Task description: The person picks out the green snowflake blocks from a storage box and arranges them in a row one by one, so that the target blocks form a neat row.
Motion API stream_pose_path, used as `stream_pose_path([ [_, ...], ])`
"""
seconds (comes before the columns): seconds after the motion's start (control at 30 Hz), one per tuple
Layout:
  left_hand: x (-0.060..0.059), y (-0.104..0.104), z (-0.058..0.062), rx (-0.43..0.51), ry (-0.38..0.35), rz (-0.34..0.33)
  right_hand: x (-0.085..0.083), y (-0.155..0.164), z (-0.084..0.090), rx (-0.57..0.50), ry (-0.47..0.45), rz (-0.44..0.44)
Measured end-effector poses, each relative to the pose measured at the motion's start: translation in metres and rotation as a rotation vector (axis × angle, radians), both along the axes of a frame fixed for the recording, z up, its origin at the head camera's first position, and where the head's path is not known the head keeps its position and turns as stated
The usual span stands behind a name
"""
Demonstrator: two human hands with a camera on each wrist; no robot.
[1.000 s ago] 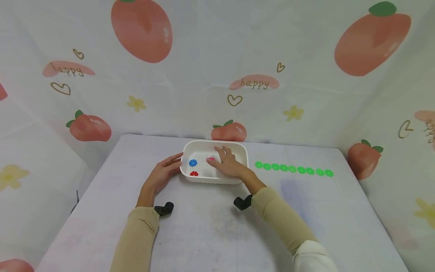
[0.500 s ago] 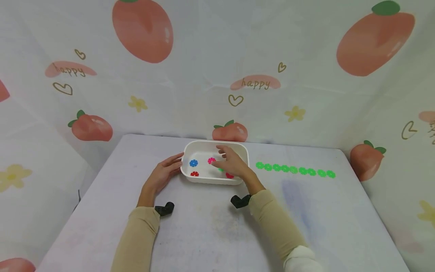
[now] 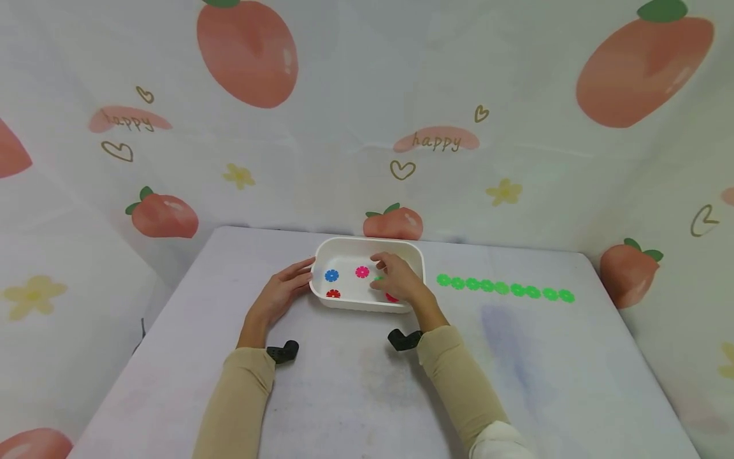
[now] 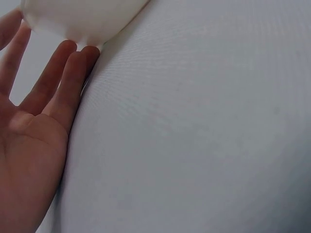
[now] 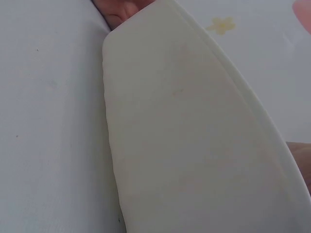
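A white plastic tray point(image 3: 367, 306) holds flower-shaped snowflake discs: a blue disc point(image 3: 332, 275), a pink disc point(image 3: 362, 272), a red disc point(image 3: 333, 294), another red disc point(image 3: 392, 298) and a green disc point(image 3: 379, 279) partly covered by my right hand point(image 3: 401, 278). That hand reaches over the tray's near wall, thumb beside the green disc and a gap between thumb and forefinger. Extended fingers of my left hand point(image 3: 279, 294) touch the tray's left end; the left wrist view shows their tips against its wall. In the right wrist view, the tray wall point(image 5: 189, 116) hides most of the right hand.
Right of the tray, a row of several green discs point(image 3: 501, 288) lies on the white-covered table point(image 3: 355, 389). A fruit-patterned cloth point(image 3: 321, 140) hangs behind the table's far edge. A black wrist mount point(image 3: 404, 340) juts inward from the right wrist.
My right hand has drawn back slightly toward the tray's near right side, its fingers lower, uncovering the pink disc and part of the green one. My left hand stays at the tray's left end.
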State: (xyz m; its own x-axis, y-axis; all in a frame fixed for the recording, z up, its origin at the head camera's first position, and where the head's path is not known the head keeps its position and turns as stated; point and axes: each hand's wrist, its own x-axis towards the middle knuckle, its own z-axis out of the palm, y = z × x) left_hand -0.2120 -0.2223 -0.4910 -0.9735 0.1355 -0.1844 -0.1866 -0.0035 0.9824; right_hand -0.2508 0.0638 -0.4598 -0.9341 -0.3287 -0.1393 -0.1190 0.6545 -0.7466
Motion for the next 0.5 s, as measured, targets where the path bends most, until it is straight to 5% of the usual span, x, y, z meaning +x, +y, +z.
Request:
stream_pose_path([
  [0.5, -0.0016, -0.0023, -0.0006, -0.018, -0.009, -0.004, -0.0023, -0.0036, -0.0051, 0.116, 0.044, 0.036],
])
